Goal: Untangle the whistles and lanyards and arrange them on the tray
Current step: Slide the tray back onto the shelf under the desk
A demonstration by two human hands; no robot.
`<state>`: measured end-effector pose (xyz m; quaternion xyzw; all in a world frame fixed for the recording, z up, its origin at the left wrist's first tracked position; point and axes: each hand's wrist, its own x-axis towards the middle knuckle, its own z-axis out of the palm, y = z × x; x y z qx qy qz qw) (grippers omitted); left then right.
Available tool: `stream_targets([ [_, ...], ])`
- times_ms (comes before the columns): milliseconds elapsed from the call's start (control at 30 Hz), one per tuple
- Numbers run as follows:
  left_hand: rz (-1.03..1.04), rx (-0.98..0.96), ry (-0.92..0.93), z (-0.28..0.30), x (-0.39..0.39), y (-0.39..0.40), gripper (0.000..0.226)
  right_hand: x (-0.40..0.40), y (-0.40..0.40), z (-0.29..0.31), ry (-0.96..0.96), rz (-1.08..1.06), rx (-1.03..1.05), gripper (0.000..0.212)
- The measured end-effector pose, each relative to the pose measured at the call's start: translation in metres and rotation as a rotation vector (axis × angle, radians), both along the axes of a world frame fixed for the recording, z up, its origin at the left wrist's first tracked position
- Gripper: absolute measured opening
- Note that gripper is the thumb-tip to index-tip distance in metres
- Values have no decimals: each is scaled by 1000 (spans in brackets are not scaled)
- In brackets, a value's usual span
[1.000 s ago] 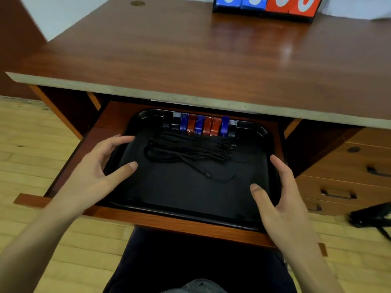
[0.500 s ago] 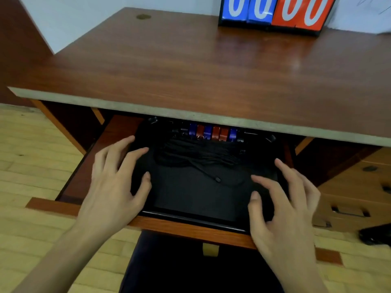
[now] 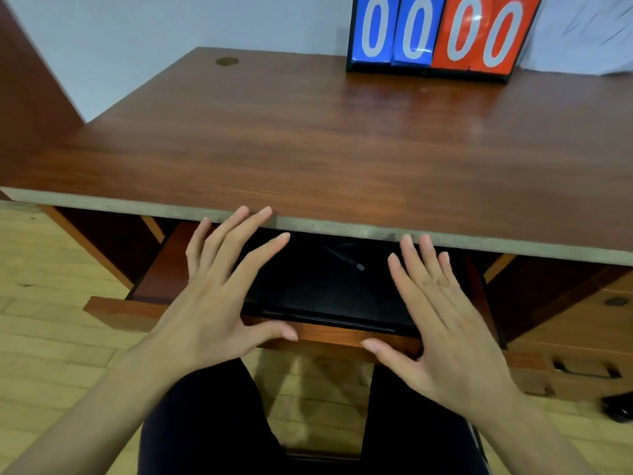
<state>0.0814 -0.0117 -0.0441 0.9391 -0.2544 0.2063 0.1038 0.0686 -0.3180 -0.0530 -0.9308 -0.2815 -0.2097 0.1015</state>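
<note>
The tray (image 3: pixel 318 296) was black, flat-floored and low-rimmed, and sat in the partly open drawer (image 3: pixel 329 337) under the desk (image 3: pixel 308 149). Its rear part was hidden by the desk's edge. One black lanyard cord end (image 3: pixel 346 260) was visible on the tray; no whistle could be made out. Two hands were present. The left hand (image 3: pixel 212 303) and the right hand (image 3: pixel 442 323) hovered over the drawer, fingers spread and straight, gripping nothing. One scoreboard (image 3: pixel 442 32) with four zeros stood on the desk.
</note>
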Motion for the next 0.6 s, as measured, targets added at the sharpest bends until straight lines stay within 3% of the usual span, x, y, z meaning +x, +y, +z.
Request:
stream_targets([
  [133,4,100,-9,6,16,0,120,17,0,4,-61,-80,-120,106],
  [233,45,126,-73,0,22,-1,118,21,1,10,-112,-209,-170,108],
  [600,195,-3,-247,-21,40,-19,59,46,11,-7,-282,-288,-25,81],
])
